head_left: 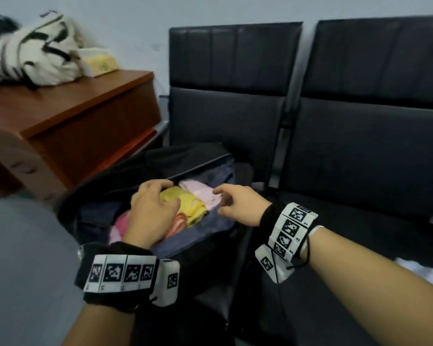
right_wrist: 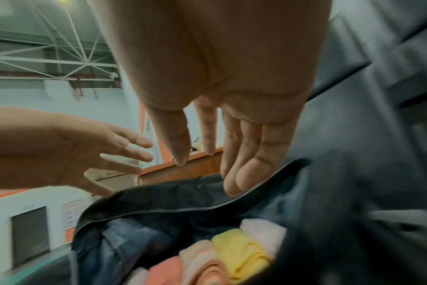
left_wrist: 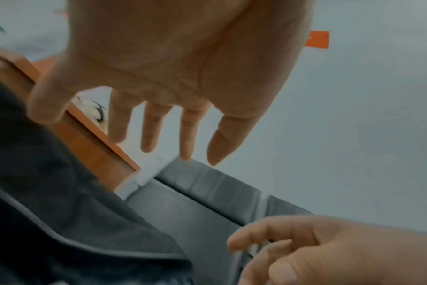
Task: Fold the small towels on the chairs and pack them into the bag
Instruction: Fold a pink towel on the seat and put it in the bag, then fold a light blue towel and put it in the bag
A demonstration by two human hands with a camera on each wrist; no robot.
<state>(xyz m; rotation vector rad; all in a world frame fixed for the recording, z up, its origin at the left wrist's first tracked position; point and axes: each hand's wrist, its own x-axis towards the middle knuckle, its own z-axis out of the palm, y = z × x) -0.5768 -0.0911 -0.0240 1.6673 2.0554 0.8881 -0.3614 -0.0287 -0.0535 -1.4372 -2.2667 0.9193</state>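
An open black bag (head_left: 110, 186) sits in front of the left chair (head_left: 225, 116). Inside it lie folded small towels: a yellow one (head_left: 188, 203), a pale pink one (head_left: 200, 193), a salmon one (head_left: 178, 223) and a pink one (head_left: 121, 221). My left hand (head_left: 160, 196) hovers over the yellow towel with relaxed fingers and holds nothing. My right hand (head_left: 223, 199) hangs over the pale pink towel, fingers loose and empty. The right wrist view shows the right hand (right_wrist: 207, 154) above the bag's rim (right_wrist: 183, 200) and the yellow towel (right_wrist: 241, 248). In the left wrist view the left hand (left_wrist: 144, 123) is spread.
A brown wooden desk (head_left: 73, 108) stands left of the bag, with a white-and-black striped bag (head_left: 35, 51) and a tissue box (head_left: 100, 61) on it. A second black chair (head_left: 373, 146) is on the right. Something white (head_left: 415, 268) shows beyond my right forearm.
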